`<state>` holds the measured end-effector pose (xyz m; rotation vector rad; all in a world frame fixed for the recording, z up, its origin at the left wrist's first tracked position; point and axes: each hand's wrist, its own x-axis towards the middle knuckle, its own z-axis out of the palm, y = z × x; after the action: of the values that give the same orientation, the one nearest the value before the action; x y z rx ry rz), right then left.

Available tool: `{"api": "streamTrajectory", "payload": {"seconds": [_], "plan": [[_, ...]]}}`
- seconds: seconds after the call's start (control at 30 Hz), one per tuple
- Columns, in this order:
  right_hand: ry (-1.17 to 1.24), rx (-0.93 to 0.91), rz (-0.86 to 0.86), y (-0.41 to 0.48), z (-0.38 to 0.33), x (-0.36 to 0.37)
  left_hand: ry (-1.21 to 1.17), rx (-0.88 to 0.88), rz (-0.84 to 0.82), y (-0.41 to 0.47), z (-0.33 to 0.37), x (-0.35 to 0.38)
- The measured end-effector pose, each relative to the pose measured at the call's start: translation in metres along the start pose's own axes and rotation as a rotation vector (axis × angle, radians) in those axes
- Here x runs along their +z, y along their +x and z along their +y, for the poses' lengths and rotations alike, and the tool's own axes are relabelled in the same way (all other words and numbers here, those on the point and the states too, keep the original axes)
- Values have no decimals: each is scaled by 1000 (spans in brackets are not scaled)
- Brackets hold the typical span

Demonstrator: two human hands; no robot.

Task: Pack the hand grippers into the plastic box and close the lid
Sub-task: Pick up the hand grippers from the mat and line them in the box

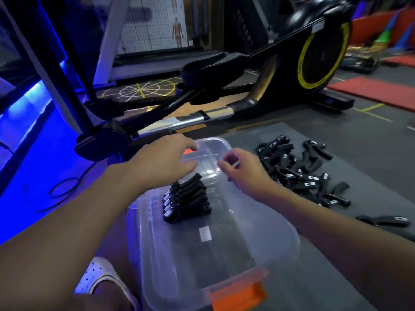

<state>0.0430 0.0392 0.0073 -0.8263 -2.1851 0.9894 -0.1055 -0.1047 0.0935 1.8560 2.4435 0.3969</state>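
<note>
**Lid [208, 158] held at plastic box [224, 261] far end**

L hand [166, 158] & R hand [243, 170] each grip the clear lid's edge. Row of hand grippers [186, 203] stands inside box; loose pile [298, 173] lies right of box. White label [205, 234] on box & gripper tags: unreadable.

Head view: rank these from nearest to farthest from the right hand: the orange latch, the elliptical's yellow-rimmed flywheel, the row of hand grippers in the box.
1. Row of hand grippers, inside the plastic box, just left of the right hand.
2. Orange latch, at the box's near end.
3. Yellow-rimmed flywheel, far behind on the right.
</note>
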Motion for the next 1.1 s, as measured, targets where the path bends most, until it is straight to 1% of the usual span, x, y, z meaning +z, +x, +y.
{"api": "streamTrajectory", "payload": {"seconds": [0.1,0.17,0.27,0.37,0.5,0.6,0.7,0.8,0.9,1.03,1.1], "plan": [[30,55,115,-4,13,-46,-24,46,19,5,34,11],[-16,112,189,-8,36,-72,2,90,-6,7,52,25],[-133,264,225,-26,83,-100,51,163,-80,10,75,45],[-198,387,211,-54,129,-111,70,189,-137,11,93,60],[-278,548,135,-84,187,-114,116,186,-193,18,108,80],[-342,628,95,-98,219,-115,149,179,-223,22,113,90],[-377,689,68,-102,231,-116,170,173,-237,25,117,97],[-332,719,22,-102,238,-114,148,160,-241,27,120,99],[-311,740,21,-100,241,-108,136,159,-241,28,120,98],[-463,790,47,-96,237,-90,111,163,-238,26,118,99],[-500,824,57,-95,238,-80,103,169,-236,24,117,100]]}}
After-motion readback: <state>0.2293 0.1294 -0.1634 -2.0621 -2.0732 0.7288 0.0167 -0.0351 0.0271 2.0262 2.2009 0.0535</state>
